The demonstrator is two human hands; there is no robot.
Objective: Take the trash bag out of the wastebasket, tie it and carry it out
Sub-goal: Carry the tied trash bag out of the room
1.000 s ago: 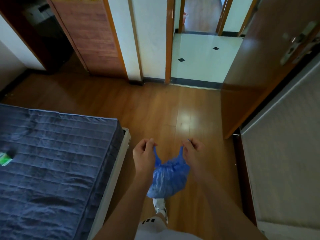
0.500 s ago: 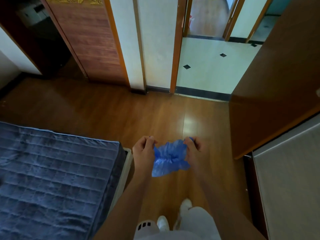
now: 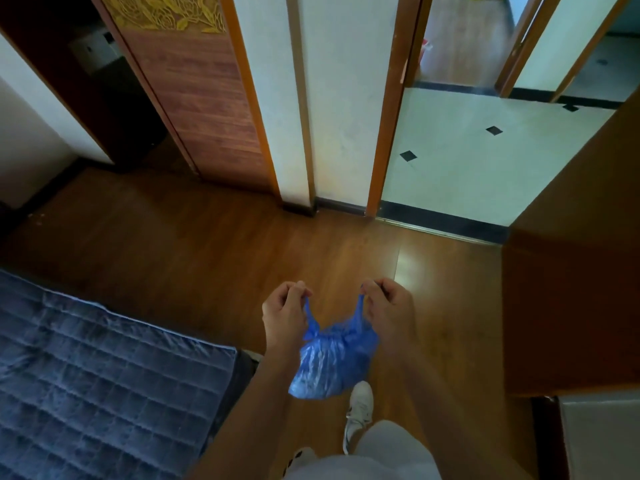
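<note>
A small blue trash bag [image 3: 329, 365] hangs in front of me above the wooden floor, bunched at its neck. My left hand [image 3: 284, 315] pinches the bag's left ear and my right hand [image 3: 389, 308] pinches its right ear, the two fists held a short way apart with the ears stretched up between them. The bag's body sags below both hands, over my white shoe [image 3: 358, 410]. No wastebasket is in view.
A bed with a blue quilted mattress [image 3: 104, 382] fills the lower left. An open brown door [image 3: 571, 271] stands at the right beside the doorway to a white tiled hall [image 3: 467, 157]. A wooden wardrobe panel [image 3: 201, 98] is ahead on the left.
I have walked toward the doorway, which is nearer now. The bag swung up bunched between my hands half a second ago and now hangs down again from its two ears.
</note>
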